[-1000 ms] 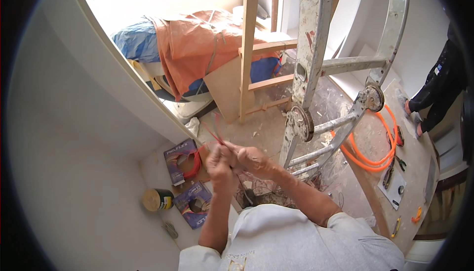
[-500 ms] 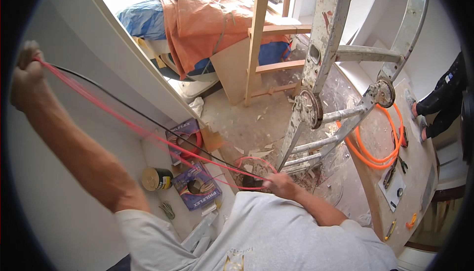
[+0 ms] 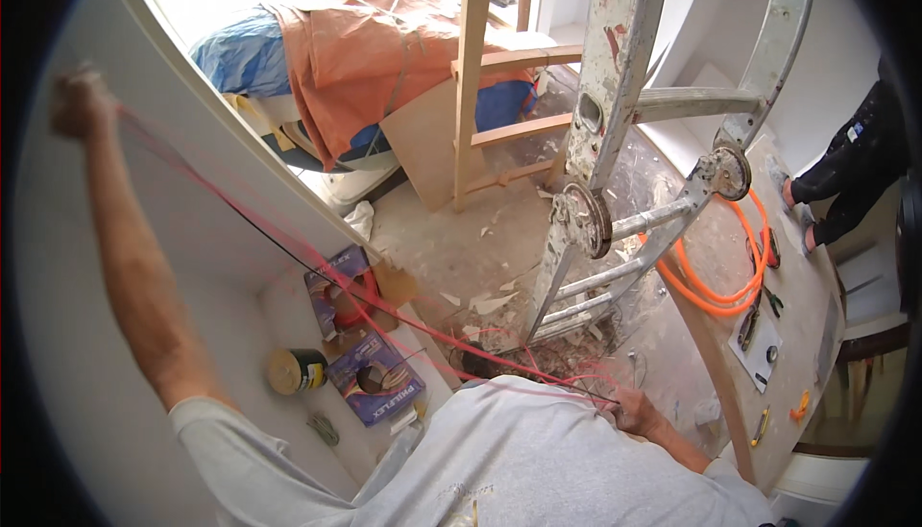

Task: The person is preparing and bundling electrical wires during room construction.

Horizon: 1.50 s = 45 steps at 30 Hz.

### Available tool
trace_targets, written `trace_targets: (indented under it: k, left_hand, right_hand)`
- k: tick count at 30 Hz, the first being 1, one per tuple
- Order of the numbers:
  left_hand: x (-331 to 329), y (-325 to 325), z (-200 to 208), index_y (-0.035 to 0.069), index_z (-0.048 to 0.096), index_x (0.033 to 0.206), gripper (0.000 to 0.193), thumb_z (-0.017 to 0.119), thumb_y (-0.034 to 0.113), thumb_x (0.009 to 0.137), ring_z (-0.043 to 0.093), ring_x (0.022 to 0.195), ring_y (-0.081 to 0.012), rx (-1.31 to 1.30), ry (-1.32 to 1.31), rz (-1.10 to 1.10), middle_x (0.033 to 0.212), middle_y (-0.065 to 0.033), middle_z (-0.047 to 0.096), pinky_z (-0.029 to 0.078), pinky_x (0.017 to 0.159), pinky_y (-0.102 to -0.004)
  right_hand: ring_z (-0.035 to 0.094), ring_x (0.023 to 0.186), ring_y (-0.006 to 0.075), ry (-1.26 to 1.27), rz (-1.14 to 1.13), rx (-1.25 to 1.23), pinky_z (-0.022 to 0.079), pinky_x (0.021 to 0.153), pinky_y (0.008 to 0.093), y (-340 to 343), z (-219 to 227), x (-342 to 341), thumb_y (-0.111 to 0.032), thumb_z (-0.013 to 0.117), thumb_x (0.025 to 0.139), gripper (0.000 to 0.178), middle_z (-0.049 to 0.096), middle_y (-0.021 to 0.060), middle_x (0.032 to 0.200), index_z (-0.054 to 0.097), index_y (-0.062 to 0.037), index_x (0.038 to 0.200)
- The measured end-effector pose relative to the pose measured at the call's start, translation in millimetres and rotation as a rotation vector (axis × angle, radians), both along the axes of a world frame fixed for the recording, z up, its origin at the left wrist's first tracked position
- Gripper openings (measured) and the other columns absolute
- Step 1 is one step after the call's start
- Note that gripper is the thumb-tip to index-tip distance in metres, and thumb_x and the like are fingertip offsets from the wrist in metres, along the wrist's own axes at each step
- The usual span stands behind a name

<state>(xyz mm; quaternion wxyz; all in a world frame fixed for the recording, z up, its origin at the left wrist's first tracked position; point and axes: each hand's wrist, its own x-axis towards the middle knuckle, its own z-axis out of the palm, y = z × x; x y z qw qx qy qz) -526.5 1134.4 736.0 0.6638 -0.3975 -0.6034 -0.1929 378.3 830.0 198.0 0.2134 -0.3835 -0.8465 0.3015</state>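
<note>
My left hand (image 3: 84, 104), smeared by motion, is raised at the far left and closed on red and black electrical wires. The black wire (image 3: 279, 248) and blurred red wires (image 3: 413, 320) stretch down across the view to my right hand (image 3: 636, 412). That hand is closed around them beside my shirt, and short loose ends stick out near its fingers. Below the wires, a box of red wire (image 3: 338, 287) and a second cable box (image 3: 379, 380) lie by the wall. Red strands run over both boxes.
A paint-spattered folding ladder (image 3: 615, 95) stands ahead, with a wooden frame (image 3: 471, 95) beyond it. Orange conduit (image 3: 711, 306) and hand tools lie on a board at right. Another person's legs (image 3: 845, 171) stand there. A round tub (image 3: 296, 371) sits at left, and an orange sheet (image 3: 365, 66) covers things behind.
My right hand has moved right and nearer to me along with the wires. My left hand has risen slightly. The wires span a longer stretch, and the whole view has shifted a little.
</note>
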Motion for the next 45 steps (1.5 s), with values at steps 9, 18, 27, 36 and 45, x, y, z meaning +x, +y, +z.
trace_targets:
  k: [9,18,27,36,45]
  left_hand:
    - [303,38,-287,0.002,0.068,0.092,0.016,0.064,0.013,0.08,0.061,0.071,-0.0272,-1.298,-0.783,-0.928,0.082,-0.0139,0.065,0.05,0.068,-0.0372]
    - [486,-169,-482,0.0,0.065,0.113,0.032,0.062,0.022,0.089,0.065,0.093,-0.0187,-1.229,-1.871,-1.391,0.1,-0.013,0.07,0.051,0.082,-0.0334]
    - [520,-154,-474,-0.004,0.055,0.115,0.063,0.043,0.056,0.098,0.054,0.099,-0.0142,-0.659,-1.99,-1.914,0.103,-0.0067,0.058,0.04,0.089,-0.0264]
    - [506,-150,-401,0.002,0.054,0.092,0.037,0.047,0.037,0.101,0.042,0.055,-0.01,-0.64,-2.095,-1.861,0.067,0.0001,0.047,0.039,0.053,-0.0272]
    - [423,-110,-234,0.011,0.051,0.086,0.031,0.042,0.034,0.103,0.029,0.045,-0.0112,0.1,-2.124,-2.215,0.058,0.0029,0.036,0.026,0.044,-0.0277]
  right_hand:
    - [0.058,0.063,0.0411,-0.073,-0.299,-0.087,0.04,0.052,0.0493,83,69,-138,-0.023,0.053,0.096,0.026,0.053,0.022,0.066,0.055,-0.0015,0.081]
    - [0.055,0.053,0.0225,0.249,-0.232,-0.631,0.045,0.05,0.0349,193,93,-228,-0.043,0.044,0.1,0.049,0.056,0.0111,0.062,0.058,-0.0012,0.079]
    - [0.031,0.043,0.0053,0.876,-0.18,-1.077,0.031,0.041,0.0248,223,177,-281,-0.043,0.049,0.1,0.039,0.037,-0.0037,0.057,0.052,-0.0059,0.087]
    - [0.056,0.063,0.0147,0.92,0.175,-1.07,0.052,0.064,0.0302,260,213,-310,-0.049,0.051,0.095,0.051,0.056,0.0057,0.074,0.056,0.0015,0.1]
    - [0.062,0.085,0.0182,0.745,0.502,-0.594,0.052,0.075,0.033,208,195,-348,-0.038,0.056,0.096,0.04,0.063,0.0083,0.095,0.057,0.0002,0.11]
